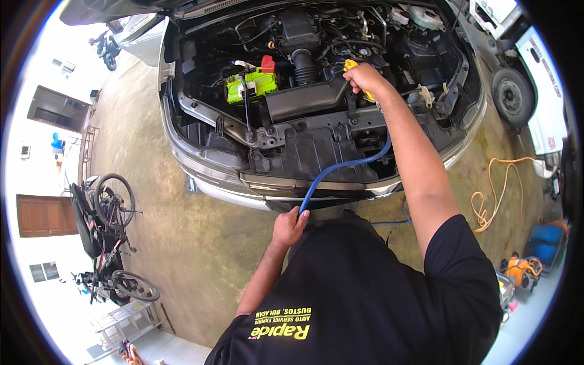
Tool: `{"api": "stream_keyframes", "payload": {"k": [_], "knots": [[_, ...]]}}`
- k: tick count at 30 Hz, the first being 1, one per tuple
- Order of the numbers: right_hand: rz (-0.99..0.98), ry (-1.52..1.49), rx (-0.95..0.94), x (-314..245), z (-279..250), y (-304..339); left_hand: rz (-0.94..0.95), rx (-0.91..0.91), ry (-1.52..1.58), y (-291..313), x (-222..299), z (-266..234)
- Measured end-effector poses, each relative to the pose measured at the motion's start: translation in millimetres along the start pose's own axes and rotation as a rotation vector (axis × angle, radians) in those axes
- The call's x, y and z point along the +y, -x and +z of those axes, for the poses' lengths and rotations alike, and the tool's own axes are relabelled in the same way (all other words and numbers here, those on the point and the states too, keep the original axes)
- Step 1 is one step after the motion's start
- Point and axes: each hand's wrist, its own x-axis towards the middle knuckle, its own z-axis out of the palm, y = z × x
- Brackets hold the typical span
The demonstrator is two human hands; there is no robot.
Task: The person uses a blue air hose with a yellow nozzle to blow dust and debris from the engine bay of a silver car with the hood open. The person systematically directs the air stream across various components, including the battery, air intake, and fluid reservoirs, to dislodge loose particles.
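Note:
My right hand [367, 80] reaches over the front of a car's engine bay, its fingers wrapped round a yellow air blow gun [350, 64]. Only parts of the gun show past the fingers; its nozzle is hard to make out. From the gun's lower end a blue air hose [350, 163] curves down across the front panel to my left hand [289, 227]. That hand is closed round the hose in front of the bumper. Below the blow gun lies a black plastic air duct [308, 100], with a ribbed intake hose [303, 68] behind it.
A bright green battery [250, 86] with a red terminal cover [267, 64] sits left in the bay. Bicycles [114, 204] stand on the left. On the right are an orange cord [490, 198] on the floor, a spare wheel [513, 97] and an orange machine [522, 269].

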Motion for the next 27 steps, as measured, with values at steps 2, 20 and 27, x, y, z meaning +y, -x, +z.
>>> {"api": "stream_keyframes", "payload": {"k": [2, 20, 27], "knots": [[0.025, 0.011, -0.028, -2, 3, -6, -0.007, -0.010, 0.051, 2, 3, 0], [0.131, -0.107, -0.019, -27, -21, -18, -0.001, -0.032, 0.011, -9, 0, -4], [0.209, -0.064, -0.088, 8, -44, 13, 0.043, -0.117, -0.030, -21, 1, -2]]}}
